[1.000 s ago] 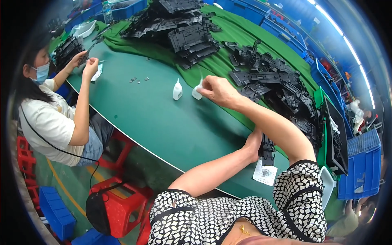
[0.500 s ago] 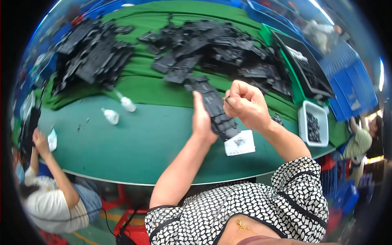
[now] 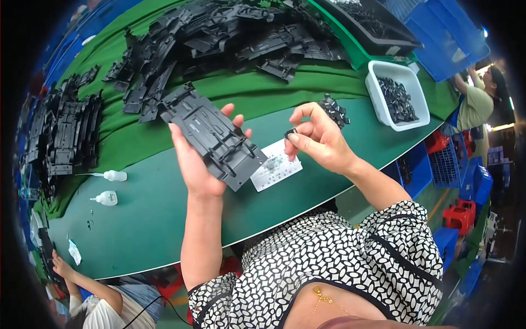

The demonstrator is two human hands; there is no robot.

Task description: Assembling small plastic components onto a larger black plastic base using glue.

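My left hand (image 3: 200, 170) is closed around a long black plastic tray-like frame (image 3: 205, 131) with molded ribs and slots, tilted above the table. Its thumb lies along the left edge and the fingertips come round the right edge. To the right, my right hand (image 3: 323, 142) pinches a small black plastic piece (image 3: 290, 132) between thumb and finger, apart from the frame. Below and between the hands lies a white sheet (image 3: 276, 167) with small dark specks on it. Past the right hand sits a small heap of black pieces (image 3: 334, 111).
Piles of similar black frames (image 3: 219, 38) cover the green cloth (image 3: 123, 140), with another stack (image 3: 66, 131) at the left. A white bin (image 3: 402, 120) of small black parts stands right. Two white squeeze bottles (image 3: 107, 198) lie left. Another person's hand (image 3: 62, 267) is at the lower left.
The view has turned toward the right. The frame now lies flatter, showing its broad face, and my right hand has moved away from it, with the small piece now plainly visible.
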